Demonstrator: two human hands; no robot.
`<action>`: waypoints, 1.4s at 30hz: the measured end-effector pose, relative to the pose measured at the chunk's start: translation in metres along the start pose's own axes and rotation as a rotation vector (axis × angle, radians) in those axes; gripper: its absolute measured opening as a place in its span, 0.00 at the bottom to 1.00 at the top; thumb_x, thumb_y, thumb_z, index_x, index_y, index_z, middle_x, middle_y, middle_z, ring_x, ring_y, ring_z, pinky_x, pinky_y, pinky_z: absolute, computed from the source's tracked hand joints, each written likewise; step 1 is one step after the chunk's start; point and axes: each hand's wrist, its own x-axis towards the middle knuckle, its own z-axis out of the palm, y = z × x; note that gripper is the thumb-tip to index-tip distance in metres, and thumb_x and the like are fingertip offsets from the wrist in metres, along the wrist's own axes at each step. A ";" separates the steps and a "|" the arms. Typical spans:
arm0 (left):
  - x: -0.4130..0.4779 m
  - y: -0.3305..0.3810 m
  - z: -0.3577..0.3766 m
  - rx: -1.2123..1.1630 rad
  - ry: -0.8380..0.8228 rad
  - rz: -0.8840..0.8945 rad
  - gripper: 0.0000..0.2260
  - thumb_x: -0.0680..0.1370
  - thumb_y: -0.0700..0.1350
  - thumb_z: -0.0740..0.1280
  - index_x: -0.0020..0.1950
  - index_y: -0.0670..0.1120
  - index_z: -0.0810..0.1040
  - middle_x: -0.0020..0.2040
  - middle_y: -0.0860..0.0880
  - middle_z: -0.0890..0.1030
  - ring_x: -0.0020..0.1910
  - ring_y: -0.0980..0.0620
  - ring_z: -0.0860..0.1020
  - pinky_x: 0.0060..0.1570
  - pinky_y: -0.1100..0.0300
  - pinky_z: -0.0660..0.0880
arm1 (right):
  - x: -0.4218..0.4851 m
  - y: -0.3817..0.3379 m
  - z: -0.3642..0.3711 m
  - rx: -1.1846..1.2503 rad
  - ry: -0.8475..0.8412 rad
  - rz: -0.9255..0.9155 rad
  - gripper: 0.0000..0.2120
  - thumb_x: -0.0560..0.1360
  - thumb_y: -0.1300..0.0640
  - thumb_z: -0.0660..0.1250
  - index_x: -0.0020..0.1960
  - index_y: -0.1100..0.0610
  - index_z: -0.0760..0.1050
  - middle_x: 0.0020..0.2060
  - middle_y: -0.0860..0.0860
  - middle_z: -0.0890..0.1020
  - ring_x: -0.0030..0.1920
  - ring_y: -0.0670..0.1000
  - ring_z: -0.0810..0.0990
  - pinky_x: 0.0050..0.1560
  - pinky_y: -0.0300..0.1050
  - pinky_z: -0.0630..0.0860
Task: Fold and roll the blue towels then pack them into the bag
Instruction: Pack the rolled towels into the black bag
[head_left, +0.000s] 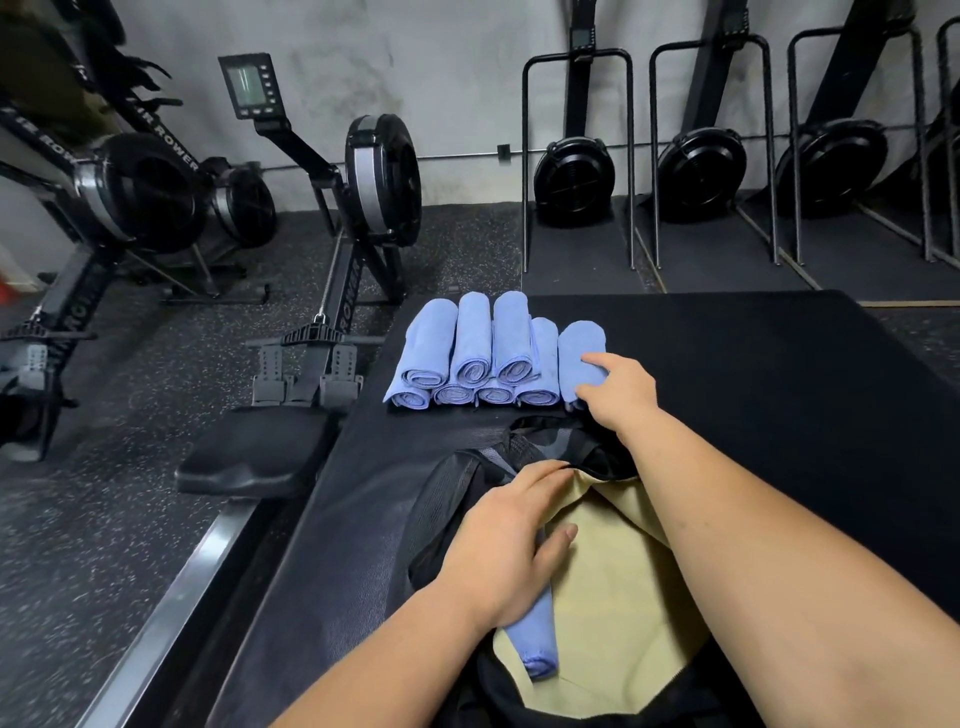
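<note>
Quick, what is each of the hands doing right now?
Left hand: holds a rolled towel inside the bag.
Right hand: grips the rightmost towel roll.
</note>
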 end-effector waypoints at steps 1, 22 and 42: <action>0.000 0.001 0.000 0.007 0.000 -0.001 0.24 0.83 0.55 0.65 0.78 0.54 0.69 0.79 0.63 0.65 0.69 0.53 0.75 0.69 0.56 0.72 | -0.004 0.000 -0.004 0.029 0.008 0.012 0.25 0.76 0.59 0.71 0.72 0.46 0.78 0.72 0.52 0.76 0.69 0.57 0.76 0.68 0.49 0.75; -0.004 0.039 -0.051 0.068 -0.156 -0.104 0.34 0.72 0.47 0.61 0.80 0.48 0.69 0.79 0.54 0.67 0.74 0.46 0.71 0.74 0.48 0.68 | -0.198 -0.009 -0.124 0.469 -0.115 -0.157 0.23 0.74 0.63 0.76 0.63 0.40 0.84 0.50 0.52 0.87 0.48 0.54 0.88 0.58 0.42 0.81; -0.029 0.078 -0.106 0.040 -0.123 -0.159 0.40 0.73 0.36 0.72 0.84 0.47 0.61 0.82 0.51 0.61 0.80 0.51 0.62 0.78 0.60 0.58 | -0.271 0.030 -0.109 0.030 -0.272 -0.075 0.24 0.67 0.58 0.73 0.61 0.42 0.85 0.38 0.46 0.80 0.38 0.48 0.80 0.49 0.44 0.80</action>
